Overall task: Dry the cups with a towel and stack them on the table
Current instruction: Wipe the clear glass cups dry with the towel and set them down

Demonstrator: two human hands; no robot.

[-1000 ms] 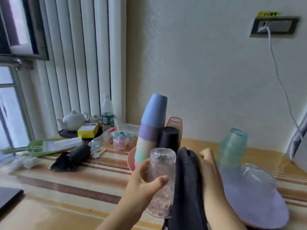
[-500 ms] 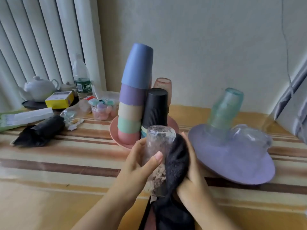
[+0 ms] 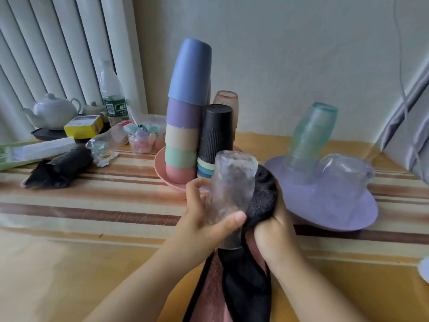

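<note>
Your left hand (image 3: pixel 204 219) grips a clear glass (image 3: pixel 229 194), base up. Your right hand (image 3: pixel 274 231) clutches the dark towel (image 3: pixel 262 194), pressing it against the glass.

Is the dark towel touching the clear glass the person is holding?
Touching. In the head view the right hand presses the dark towel against the side of the clear glass, with no gap between them, while the left hand grips the glass.

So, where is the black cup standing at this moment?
In the head view, the black cup stands upside down on the pink plate, centre of the table, to the right of the pastel cup stack and in front of a pinkish glass.
</note>
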